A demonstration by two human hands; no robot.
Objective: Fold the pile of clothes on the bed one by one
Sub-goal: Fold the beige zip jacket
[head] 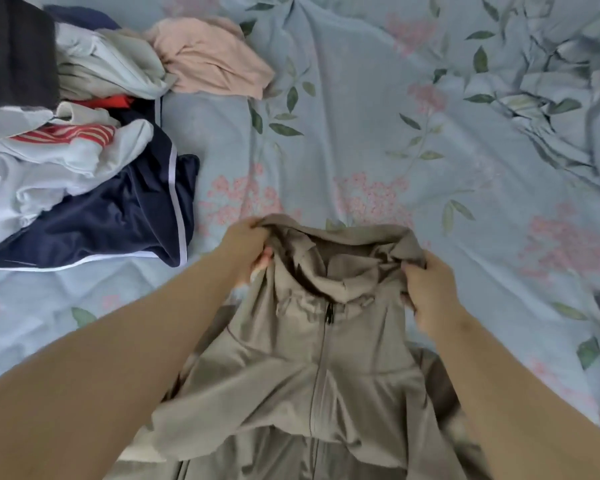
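- A head-worn camera looks down at a bed covered by a pale blue sheet printed with pink flowers and green leaves (378,109).
- A taupe zip-front hooded jacket of thin, smooth fabric (326,368) hangs front and centre, held up by its collar, with its lower part running out of view at the bottom edge.
- The left hand (248,251) pinches the jacket's left collar corner, with fingers curled around the cloth.
- The right hand (426,289) grips the opposite collar corner, fingers closed over a bunched fold.
- The hood slumps between the two hands, and the dark zip pull (329,312) sits just below the collar.
- Well apart, at upper left, lies the unfolded heap of clothes (66,143): white pieces, a red-striped item, a navy garment with white piping (125,216) and a peach top (212,60).
- The step in hand looks like spreading the jacket flat before folding.
- To do it well, pull the shoulders level and taut, lay the garment onto the bare sheet ahead, then smooth the hood and sleeves so the slippery fabric does not bunch.
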